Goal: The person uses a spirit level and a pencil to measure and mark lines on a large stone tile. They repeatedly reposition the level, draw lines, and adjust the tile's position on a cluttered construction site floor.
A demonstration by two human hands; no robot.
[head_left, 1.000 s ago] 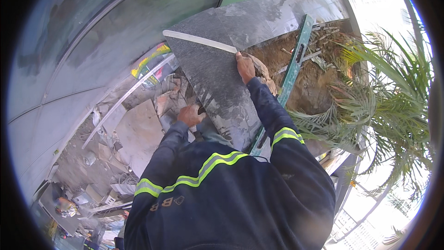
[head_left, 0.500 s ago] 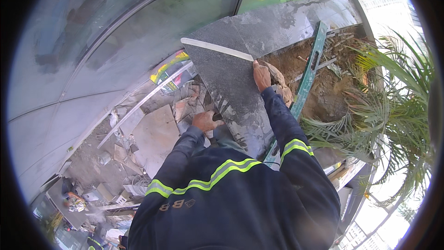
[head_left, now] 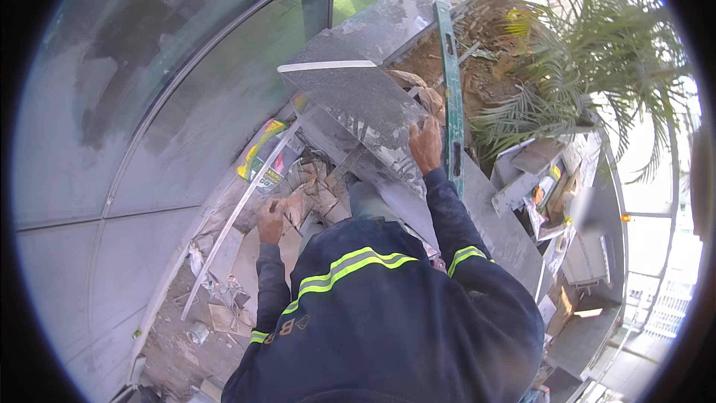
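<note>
My right hand [head_left: 426, 146] rests at the right edge of a dark grey stone slab [head_left: 350, 101], fingers loosely apart and holding nothing. A pale strip [head_left: 328, 66] lies across the slab's far part. Just right of that hand, a long green spirit level [head_left: 450, 82] spans from the far slab over the soil bed. My left hand [head_left: 271, 221] hovers over rubble, left of the slab, its fingers loosely bent with nothing visible in them. Close by on its left runs a long thin pale bar [head_left: 242, 220], leaning across the debris.
A colourful bag [head_left: 262, 157] lies by the glass wall [head_left: 246, 82] on the left. Crumpled brown paper [head_left: 426, 94] sits at the edge of the soil [head_left: 496, 60]. Palm fronds [head_left: 552, 97] hang over the right side. Broken pieces and boxes [head_left: 548, 186] are piled at right.
My left hand has come away from the slab's near edge and moved left. My right hand has left the pale strip's end and slid nearer along the slab's edge. The view has shifted.
</note>
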